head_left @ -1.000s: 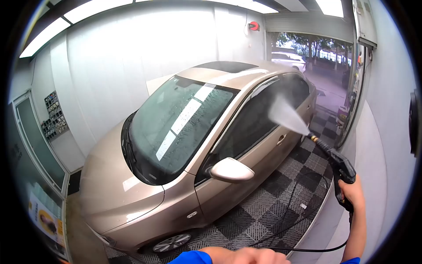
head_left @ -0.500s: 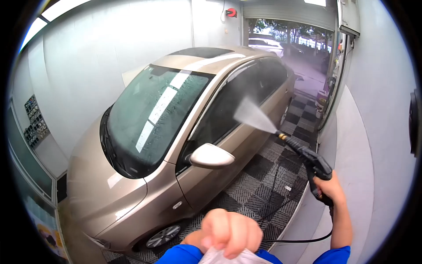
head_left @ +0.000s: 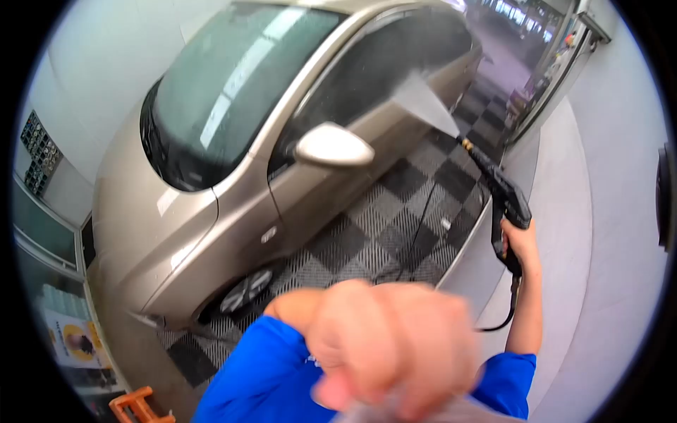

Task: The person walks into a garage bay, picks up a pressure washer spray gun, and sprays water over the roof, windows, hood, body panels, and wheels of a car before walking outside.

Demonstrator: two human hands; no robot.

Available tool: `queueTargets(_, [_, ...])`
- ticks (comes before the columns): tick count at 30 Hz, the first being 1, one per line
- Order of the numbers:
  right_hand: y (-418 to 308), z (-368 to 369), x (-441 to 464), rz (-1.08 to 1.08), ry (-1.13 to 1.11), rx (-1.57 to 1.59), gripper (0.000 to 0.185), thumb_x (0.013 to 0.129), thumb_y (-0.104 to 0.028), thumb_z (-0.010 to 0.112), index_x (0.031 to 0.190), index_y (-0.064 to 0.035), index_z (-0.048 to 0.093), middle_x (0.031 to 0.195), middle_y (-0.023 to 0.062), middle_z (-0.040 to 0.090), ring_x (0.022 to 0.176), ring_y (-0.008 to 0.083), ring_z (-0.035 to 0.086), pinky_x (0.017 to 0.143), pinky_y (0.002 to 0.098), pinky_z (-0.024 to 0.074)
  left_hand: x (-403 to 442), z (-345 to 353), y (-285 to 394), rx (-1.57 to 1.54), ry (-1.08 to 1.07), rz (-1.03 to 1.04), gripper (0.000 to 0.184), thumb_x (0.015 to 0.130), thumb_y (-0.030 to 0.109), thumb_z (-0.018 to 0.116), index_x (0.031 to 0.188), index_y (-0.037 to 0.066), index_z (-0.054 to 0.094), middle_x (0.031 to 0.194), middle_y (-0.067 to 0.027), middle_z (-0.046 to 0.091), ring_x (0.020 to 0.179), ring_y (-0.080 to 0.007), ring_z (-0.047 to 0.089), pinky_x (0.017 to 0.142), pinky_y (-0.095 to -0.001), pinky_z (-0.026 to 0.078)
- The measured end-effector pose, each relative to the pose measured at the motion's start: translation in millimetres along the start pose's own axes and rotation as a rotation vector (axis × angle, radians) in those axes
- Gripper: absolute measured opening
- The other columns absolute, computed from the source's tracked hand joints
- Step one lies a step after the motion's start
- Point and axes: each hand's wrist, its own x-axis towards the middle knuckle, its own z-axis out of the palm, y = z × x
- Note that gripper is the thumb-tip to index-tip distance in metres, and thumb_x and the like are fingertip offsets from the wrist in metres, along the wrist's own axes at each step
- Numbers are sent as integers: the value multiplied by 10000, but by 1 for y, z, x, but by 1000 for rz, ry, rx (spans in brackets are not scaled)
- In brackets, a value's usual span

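Observation:
On the right, my right hand (head_left: 520, 240) is wrapped round the grip of a black pressure washer gun (head_left: 504, 194). A white fan of water spray (head_left: 427, 102) leaves its nozzle toward the side of a beige car (head_left: 310, 204). The spray meets the car around its side windows and door. Close to the camera, my left hand (head_left: 395, 338) is a blurred fist in front of my blue sleeves. Its fingers close on a pale, cloth-like thing (head_left: 430, 412) at the bottom edge, mostly hidden. The car's wing mirror (head_left: 333, 144) lies between the windscreen and the spray.
A black hose (head_left: 504, 321) hangs from the gun, and another dark line crosses the checkered grid floor (head_left: 338, 236). A pale wall (head_left: 606, 225) runs close along the right. An orange frame-like object (head_left: 141, 405) stands at the lower left. The doorway (head_left: 518, 17) is at the back.
The view has tipped downward, so the car sits higher. My left fist looks larger and nearer. The gun still sprays, its jet landing a little further back along the car.

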Motion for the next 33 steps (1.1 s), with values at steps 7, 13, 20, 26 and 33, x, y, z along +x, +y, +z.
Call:
queueTargets(7, [11, 9, -35, 141, -326, -109, 172, 810, -74, 636, 678, -31, 534, 485, 17, 494, 387, 110, 473, 397, 278, 393, -22, 11, -20, 45, -102, -315, 544, 891, 454, 608, 1046, -58, 511, 1009, -185, 554, 871, -295, 534, 808, -386, 418])
queueTargets(13, [50, -6, -12, 86, 38, -14, 140, 818, -98, 637, 723, -31, 558, 524, 25, 516, 413, 127, 503, 405, 286, 403, -48, 13, -8, -118, -104, -370, 837, 821, 560, 650, 1233, -150, 492, 1258, -281, 524, 1136, -345, 540, 1010, -412, 380])
queueTargets(20, [81, 22, -21, 139, 91, -33, 250, 829, -133, 651, 624, -39, 541, 490, 18, 499, 381, 122, 468, 387, 295, 377, -4, 14, 27, -507, 216, -1241, 423, 958, 281, 601, 1202, -64, 611, 1174, -157, 648, 1124, -185, 576, 967, -296, 435])
queueTargets(26, [96, 55, -48, 139, -14, -70, 214, 821, -108, 642, 644, -30, 550, 486, 20, 499, 369, 118, 462, 374, 287, 366, -29, 17, 10, -736, 116, -1220, 264, 918, 73, 648, 1145, -60, 634, 1067, -126, 682, 956, -134, 631, 816, -244, 500])
queueTargets(33, [73, 42, -67, 234, -211, -30, 195, 800, -92, 639, 648, -24, 538, 481, 23, 496, 376, 124, 470, 380, 295, 382, -37, 17, -22, -764, 78, -1219, 266, 959, 262, 613, 948, 6, 539, 836, -20, 582, 702, -41, 528, 590, -187, 442])
